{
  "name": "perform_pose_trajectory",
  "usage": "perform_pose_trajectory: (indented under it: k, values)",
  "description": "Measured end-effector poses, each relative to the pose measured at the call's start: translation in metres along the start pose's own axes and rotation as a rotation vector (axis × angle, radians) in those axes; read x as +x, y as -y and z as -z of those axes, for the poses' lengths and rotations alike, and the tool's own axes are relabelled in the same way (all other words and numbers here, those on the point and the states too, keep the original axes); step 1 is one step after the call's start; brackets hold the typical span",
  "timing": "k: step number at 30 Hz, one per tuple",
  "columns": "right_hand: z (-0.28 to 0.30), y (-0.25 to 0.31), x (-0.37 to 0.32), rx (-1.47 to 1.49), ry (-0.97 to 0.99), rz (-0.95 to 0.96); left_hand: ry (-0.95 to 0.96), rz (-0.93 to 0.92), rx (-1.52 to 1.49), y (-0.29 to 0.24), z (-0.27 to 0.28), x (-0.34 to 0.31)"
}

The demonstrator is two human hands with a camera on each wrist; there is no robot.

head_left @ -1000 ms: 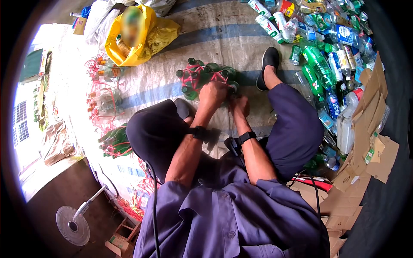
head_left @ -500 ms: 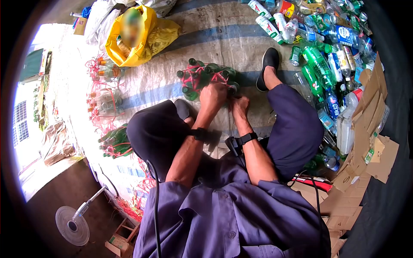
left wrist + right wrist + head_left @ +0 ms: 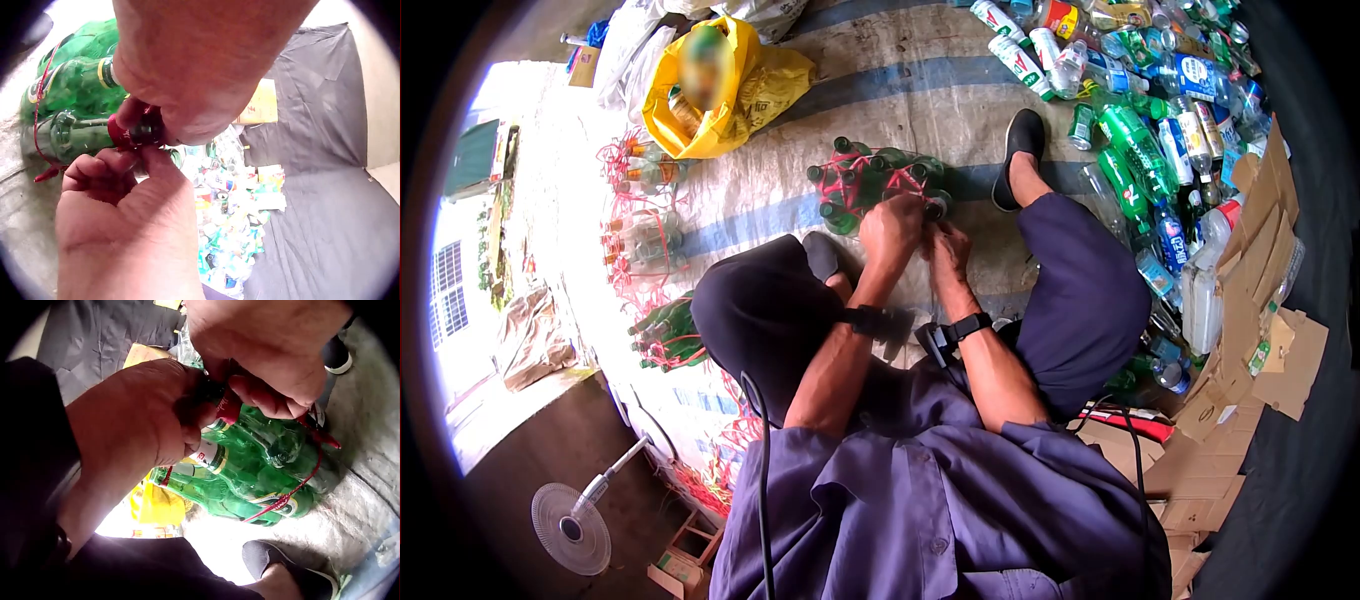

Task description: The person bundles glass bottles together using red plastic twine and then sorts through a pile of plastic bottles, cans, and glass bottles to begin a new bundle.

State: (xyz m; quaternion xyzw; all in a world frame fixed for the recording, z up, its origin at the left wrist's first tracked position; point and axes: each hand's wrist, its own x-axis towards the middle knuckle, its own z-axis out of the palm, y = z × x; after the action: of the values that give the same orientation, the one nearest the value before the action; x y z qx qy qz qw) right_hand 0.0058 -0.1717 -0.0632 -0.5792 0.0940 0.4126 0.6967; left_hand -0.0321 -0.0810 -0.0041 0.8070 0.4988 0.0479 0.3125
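A bundle of green glass bottles (image 3: 870,180), bound with red plastic twine (image 3: 294,490), sits on the ground sheet in front of the person. Both hands meet at the neck of one bottle with a red neck label (image 3: 119,132) at the bundle's near right side. The left hand (image 3: 890,232) curls its fingers by that neck, knuckles up; what it pinches is mostly hidden. Close beside it, the right hand (image 3: 946,252) has its fingers curled, and the twine runs up to its little-finger side in the right wrist view. A knotted twine end (image 3: 326,437) hangs just below this hand.
Several bound bottle bundles, with clear bottles (image 3: 640,230) and green ones, lie at the left. A yellow bag (image 3: 745,95) stands beyond them. Piled bottles and cans (image 3: 1145,150) and cardboard (image 3: 1260,220) fill the right. The person's shoes (image 3: 1025,150) flank the bundle.
The right hand has shifted slightly left, closer to the left hand, and turned a little. The left hand has drawn slightly back and left. The bundle stays in place.
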Motion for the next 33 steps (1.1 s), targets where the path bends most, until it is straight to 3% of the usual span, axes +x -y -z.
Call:
perform_pose_trajectory:
  k: [4, 6, 15, 24, 33]
  values:
    - [-0.008, -0.007, 0.003, -0.029, -0.087, 0.001, 0.014, 0.072, -0.03, 0.004, -0.001, 0.001]
    - [-0.012, -0.009, 0.001, 0.185, -0.136, -0.053, 0.02, 0.099, -0.03, 0.007, -0.004, 0.001]
    - [-0.01, -0.01, 0.004, 0.225, -0.104, -0.126, 0.024, 0.111, -0.141, 0.01, -0.007, -0.003]
    - [-0.008, -0.006, -0.001, 0.224, -0.029, -0.072, 0.0, 0.028, -0.157, 0.02, -0.014, -0.004]
    - [-0.007, -0.008, 0.002, 0.321, -0.019, -0.147, 0.1, 0.115, -0.256, 0.022, -0.013, -0.001]
